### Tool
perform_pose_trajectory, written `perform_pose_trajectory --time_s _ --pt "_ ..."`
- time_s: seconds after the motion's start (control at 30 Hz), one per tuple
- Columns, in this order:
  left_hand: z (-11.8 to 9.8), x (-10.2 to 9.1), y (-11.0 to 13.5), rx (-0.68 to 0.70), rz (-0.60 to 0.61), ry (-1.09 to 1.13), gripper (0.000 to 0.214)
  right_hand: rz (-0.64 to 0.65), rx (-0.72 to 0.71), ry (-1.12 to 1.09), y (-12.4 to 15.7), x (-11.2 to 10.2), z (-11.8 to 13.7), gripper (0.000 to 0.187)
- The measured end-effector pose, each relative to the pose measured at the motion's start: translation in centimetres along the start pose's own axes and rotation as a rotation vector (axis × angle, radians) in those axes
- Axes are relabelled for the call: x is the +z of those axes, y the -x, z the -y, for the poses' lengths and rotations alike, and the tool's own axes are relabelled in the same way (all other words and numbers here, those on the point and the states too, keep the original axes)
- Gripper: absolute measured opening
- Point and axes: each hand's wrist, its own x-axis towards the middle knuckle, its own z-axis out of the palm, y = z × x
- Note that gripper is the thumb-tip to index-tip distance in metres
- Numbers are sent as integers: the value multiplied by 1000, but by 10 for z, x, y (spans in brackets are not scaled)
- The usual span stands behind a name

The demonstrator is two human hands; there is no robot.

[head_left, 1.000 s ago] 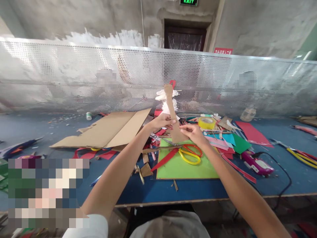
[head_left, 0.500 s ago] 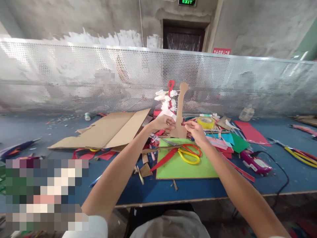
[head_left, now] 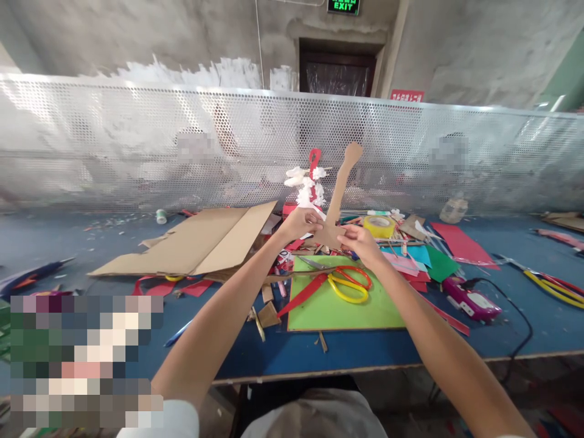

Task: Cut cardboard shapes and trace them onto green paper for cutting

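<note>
Cardbd cutout, 1 pc, leaning R, above counter nr far edge of green sheet. L hand & R hand pinch its wide base. Risk: narrow neck may crease if twisted.

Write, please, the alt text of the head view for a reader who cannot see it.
Two hands hold a long, round-tipped cardboard cutout over a cluttered blue table. Nearer the viewer, scissors lie on a green sheet; a larger cardboard sheet lies to the left.

Soft light, pale glare along the perforated panel, stretched edges.
</note>
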Motion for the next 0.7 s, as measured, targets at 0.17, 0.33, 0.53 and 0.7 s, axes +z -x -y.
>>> perform_pose_trajectory --time_s 0.17,0.33,0.53,0.7 --pt "2 0 -1 -51 9 112 22 -42 16 -25 0 -1 0 44" --pt "-2 -4 4 -179 99 243 37 -123 -76 89 -5 -4 -2 43" --pt "6 -9 8 -209 226 360 47 -96 -252 301 -5 -7 2 41" --pt "14 -10 6 -225 253 343 44 -44 -350 384 0 -4 10 39"
